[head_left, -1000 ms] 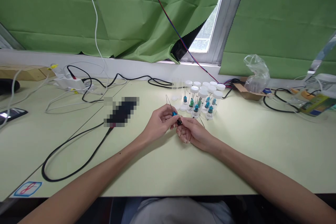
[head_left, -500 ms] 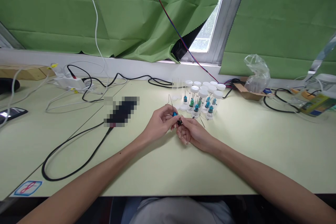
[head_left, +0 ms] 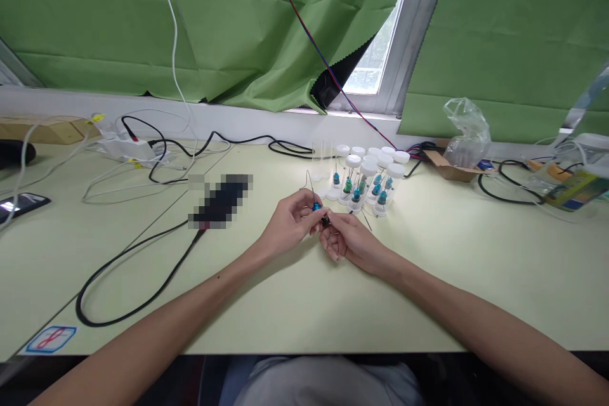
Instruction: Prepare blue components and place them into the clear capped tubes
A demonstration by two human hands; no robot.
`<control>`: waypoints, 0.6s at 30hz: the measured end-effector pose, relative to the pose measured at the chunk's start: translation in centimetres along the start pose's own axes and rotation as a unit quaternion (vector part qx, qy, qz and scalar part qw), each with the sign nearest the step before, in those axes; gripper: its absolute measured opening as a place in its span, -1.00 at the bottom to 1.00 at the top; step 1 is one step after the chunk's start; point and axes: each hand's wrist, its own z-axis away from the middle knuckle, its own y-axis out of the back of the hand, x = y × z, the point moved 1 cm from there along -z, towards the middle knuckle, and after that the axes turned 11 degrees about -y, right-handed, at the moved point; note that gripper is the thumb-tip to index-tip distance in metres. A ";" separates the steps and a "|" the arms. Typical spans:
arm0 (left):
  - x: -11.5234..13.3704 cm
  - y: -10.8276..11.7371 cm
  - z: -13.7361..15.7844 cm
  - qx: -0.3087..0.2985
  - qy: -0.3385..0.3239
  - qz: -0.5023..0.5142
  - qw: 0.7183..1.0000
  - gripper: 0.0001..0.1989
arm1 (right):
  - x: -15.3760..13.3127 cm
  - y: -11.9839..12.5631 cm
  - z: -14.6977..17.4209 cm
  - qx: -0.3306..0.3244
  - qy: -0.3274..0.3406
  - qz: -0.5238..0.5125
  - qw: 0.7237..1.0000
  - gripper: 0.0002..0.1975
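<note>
Between the fingers of my left hand (head_left: 292,219) is a small blue part (head_left: 316,207) with a thin bent metal wire rising from its top. My right hand (head_left: 354,242) pinches the dark lower end (head_left: 325,220) of this same part; its other fingers curl below. The two hands meet just above the table, fingertips almost touching. Close behind them stand several clear tubes with white caps (head_left: 368,168), holding similar blue and green parts (head_left: 356,195) with wires. Clear tubes (head_left: 322,162) without visible contents stand to their left. A thin rod (head_left: 367,221) lies by my right hand.
A black cable (head_left: 83,292) loops on the pale table (head_left: 266,304) at left, near a pixelated dark object (head_left: 221,203). A white power strip (head_left: 126,149) sits at back left. At back right are a cardboard box (head_left: 450,168) with a plastic bag and a clear container (head_left: 578,181).
Both hands keep almost the same place and grip on the blue part. Its wire has shifted very slightly. The camera view has moved a little.
</note>
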 end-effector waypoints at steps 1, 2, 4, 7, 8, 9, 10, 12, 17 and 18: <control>0.0 0.0 0.0 0.000 -0.001 0.000 1.000 -0.76 | 0.0 0.0 0.0 0.001 0.000 0.001 1.000 -0.52; 0.0 0.0 0.0 -0.001 -0.001 -0.001 1.000 -0.76 | 0.0 0.0 0.0 0.004 0.000 0.003 1.000 -0.52; 0.0 0.0 0.0 -0.002 -0.003 -0.002 1.000 -0.77 | 0.0 -0.1 0.0 0.009 -0.003 0.011 1.000 -0.54; 0.0 -0.1 0.1 -0.006 -0.005 -0.006 1.000 -0.80 | 0.0 -0.2 0.1 0.013 -0.001 0.026 1.000 -0.54; -0.1 -0.1 0.1 -0.008 -0.005 -0.008 1.000 -0.81 | -0.1 -0.3 0.1 0.014 0.002 0.031 0.999 -0.54; -0.1 -0.1 0.1 -0.010 -0.006 -0.008 1.000 -0.81 | -0.1 -0.3 0.2 0.014 0.004 0.036 0.999 -0.54; -0.2 -0.1 0.1 -0.011 -0.006 -0.008 1.000 -0.82 | -0.1 -0.4 0.2 0.016 0.005 0.040 0.999 -0.54; -0.3 -0.1 0.2 -0.011 -0.007 -0.007 1.000 -0.81 | -0.1 -0.4 0.2 0.019 0.004 0.047 0.999 -0.55; -0.2 -0.1 0.2 -0.010 -0.006 -0.004 1.000 -0.80 | -0.1 -0.4 0.3 0.020 0.002 0.053 0.998 -0.55; -0.2 -0.1 0.2 -0.010 -0.007 -0.004 1.000 -0.80 | -0.1 -0.4 0.3 0.019 0.002 0.053 0.998 -0.55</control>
